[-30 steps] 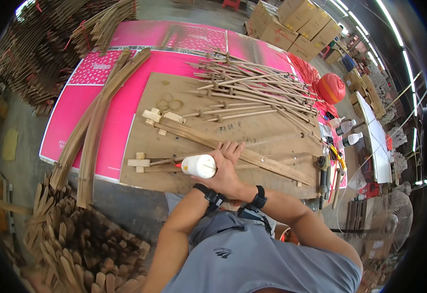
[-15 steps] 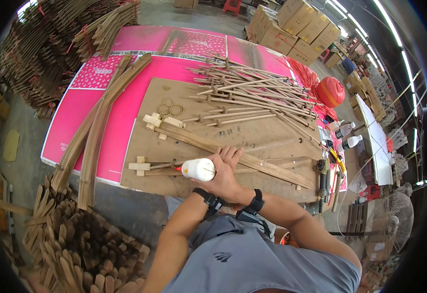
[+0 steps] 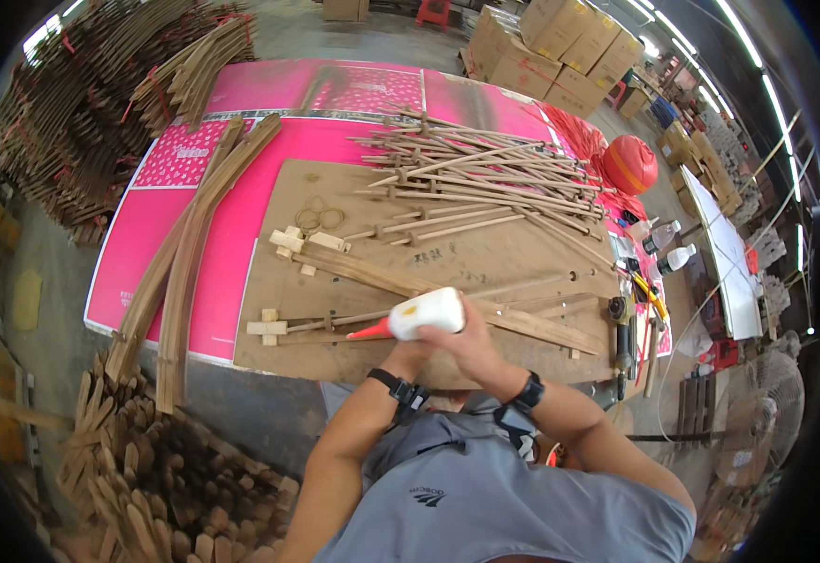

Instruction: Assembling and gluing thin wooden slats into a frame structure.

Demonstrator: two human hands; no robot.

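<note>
My right hand (image 3: 471, 347) is wrapped round a white squeeze bottle (image 3: 429, 314) with a red pointed nozzle. The bottle lies nearly level, its nozzle pointing left and slightly down over a thin wooden rod (image 3: 311, 326). Close under the bottle is my left hand (image 3: 408, 356); its fingers are hidden by the bottle and my right hand. The rod's left end meets a pale wooden block (image 3: 267, 327) on a brown board (image 3: 353, 362). Beyond the bottle, a long wooden slat (image 3: 372, 269) runs slantwise from another block (image 3: 288, 241).
Many knobbed wooden rods (image 3: 485, 174) are heaped at the board's far side. Slats (image 3: 189, 235) cross the pink tabletop on the left. A power tool (image 3: 623, 333) lies at the board's right edge, near small bottles (image 3: 677, 260). Bundled slats (image 3: 137, 497) stand at lower left.
The bottle has moved right and turned, so its side and whole red nozzle now show. My right hand has shifted right with it, and my left hand is now mostly hidden.
</note>
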